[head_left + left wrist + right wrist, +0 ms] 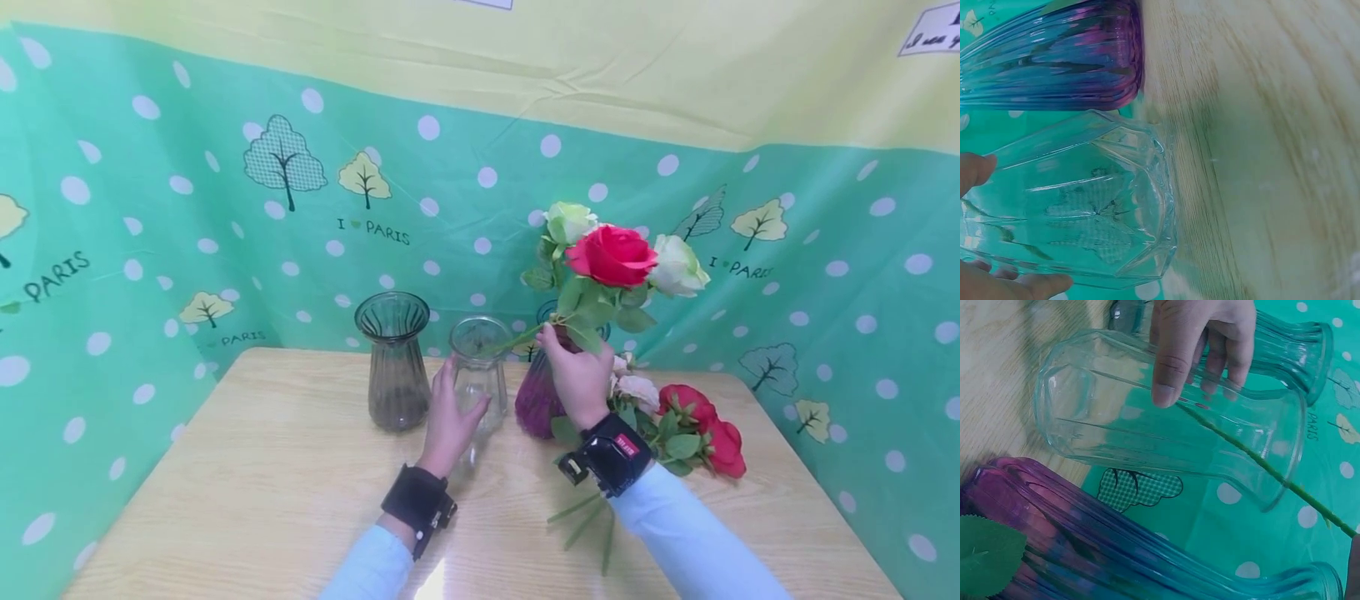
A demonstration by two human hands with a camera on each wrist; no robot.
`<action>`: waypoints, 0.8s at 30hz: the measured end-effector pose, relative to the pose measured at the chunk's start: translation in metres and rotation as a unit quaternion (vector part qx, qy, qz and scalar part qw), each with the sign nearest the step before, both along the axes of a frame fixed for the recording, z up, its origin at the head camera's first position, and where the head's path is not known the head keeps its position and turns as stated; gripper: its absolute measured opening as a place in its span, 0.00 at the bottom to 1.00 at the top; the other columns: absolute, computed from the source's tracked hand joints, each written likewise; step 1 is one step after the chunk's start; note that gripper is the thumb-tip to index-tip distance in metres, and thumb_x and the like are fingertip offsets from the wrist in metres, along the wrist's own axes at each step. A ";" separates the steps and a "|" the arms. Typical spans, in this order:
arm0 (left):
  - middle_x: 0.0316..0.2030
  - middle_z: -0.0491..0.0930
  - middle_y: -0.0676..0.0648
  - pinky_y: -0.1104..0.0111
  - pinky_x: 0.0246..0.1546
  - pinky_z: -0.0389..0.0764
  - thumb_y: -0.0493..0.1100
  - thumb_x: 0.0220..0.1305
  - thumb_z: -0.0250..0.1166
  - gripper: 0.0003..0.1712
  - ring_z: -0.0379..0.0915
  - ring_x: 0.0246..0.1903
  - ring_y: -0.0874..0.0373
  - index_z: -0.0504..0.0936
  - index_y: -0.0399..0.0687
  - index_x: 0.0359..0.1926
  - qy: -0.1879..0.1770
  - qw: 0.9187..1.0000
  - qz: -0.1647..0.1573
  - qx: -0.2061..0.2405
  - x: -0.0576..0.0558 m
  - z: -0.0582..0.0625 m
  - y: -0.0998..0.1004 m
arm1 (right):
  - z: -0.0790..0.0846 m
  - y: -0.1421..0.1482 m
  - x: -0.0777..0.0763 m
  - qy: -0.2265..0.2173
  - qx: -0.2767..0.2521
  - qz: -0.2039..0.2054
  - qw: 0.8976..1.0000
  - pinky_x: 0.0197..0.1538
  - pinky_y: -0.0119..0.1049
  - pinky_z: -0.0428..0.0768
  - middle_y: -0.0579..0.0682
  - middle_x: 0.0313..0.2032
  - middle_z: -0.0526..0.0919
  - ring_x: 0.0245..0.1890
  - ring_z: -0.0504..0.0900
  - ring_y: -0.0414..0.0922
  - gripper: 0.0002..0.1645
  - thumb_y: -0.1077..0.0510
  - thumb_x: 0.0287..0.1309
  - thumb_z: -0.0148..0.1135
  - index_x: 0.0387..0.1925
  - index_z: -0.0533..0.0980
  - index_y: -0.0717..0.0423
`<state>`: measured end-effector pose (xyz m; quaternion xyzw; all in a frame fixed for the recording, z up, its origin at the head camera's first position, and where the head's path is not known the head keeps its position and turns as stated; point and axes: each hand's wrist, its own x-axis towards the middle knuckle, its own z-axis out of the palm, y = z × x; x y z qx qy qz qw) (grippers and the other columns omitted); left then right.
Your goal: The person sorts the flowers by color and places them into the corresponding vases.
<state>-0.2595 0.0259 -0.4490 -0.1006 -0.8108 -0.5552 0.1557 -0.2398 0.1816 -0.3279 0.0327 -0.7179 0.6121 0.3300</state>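
Note:
My left hand (447, 425) grips the side of a clear glass vase (491, 392) standing on the table, thumb on one face and fingers on the other. With my right hand (581, 383) I pinch a green stem (1247, 450) below a red rose (611, 254). The stem slants down through the mouth of the clear vase, its lower part inside the glass. White roses (678, 267) show beside the red one. Behind my right hand stands a purple-blue glass vase (536, 400) with stems inside, partly hidden by the hand and leaves.
A grey ribbed glass vase (393, 367) stands left of the clear one. Red roses (723, 450) and pale pink flowers (637, 390) lie on the table (285, 483) at the right, stems toward the front. A green dotted curtain (465, 208) hangs close behind.

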 end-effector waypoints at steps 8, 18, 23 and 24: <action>0.68 0.55 0.34 0.44 0.64 0.64 0.44 0.56 0.68 0.49 0.57 0.65 0.38 0.49 0.39 0.71 -0.002 1.000 0.002 -0.010 0.000 0.001 -0.001 | 0.000 -0.011 -0.007 -0.004 0.071 -0.005 0.997 0.34 0.22 0.81 0.62 0.29 0.86 0.28 0.85 0.52 0.06 0.65 0.55 0.63 0.35 0.81 0.63; 0.68 0.55 0.35 0.45 0.64 0.63 0.44 0.55 0.68 0.49 0.57 0.65 0.38 0.49 0.39 0.71 -0.010 1.000 0.003 -0.003 0.002 0.004 -0.002 | -0.001 -0.023 -0.011 -0.027 0.145 -0.033 0.989 0.33 0.28 0.81 0.53 0.27 0.87 0.28 0.85 0.46 0.05 0.60 0.52 0.64 0.29 0.82 0.59; 0.68 0.55 0.35 0.46 0.65 0.63 0.44 0.54 0.68 0.50 0.57 0.66 0.39 0.50 0.40 0.71 -0.014 1.000 0.003 -0.005 0.001 0.001 -0.002 | -0.005 -0.031 -0.015 -0.057 0.149 -0.030 0.987 0.33 0.28 0.79 0.54 0.28 0.87 0.28 0.85 0.47 0.06 0.60 0.51 0.64 0.29 0.82 0.59; 0.68 0.55 0.35 0.46 0.65 0.63 0.44 0.54 0.68 0.50 0.56 0.66 0.39 0.50 0.40 0.71 -0.013 1.000 0.003 -0.006 0.001 0.001 -0.002 | -0.006 -0.032 -0.017 -0.059 0.147 -0.026 0.987 0.33 0.28 0.80 0.55 0.28 0.87 0.29 0.85 0.48 0.06 0.61 0.51 0.63 0.29 0.82 0.60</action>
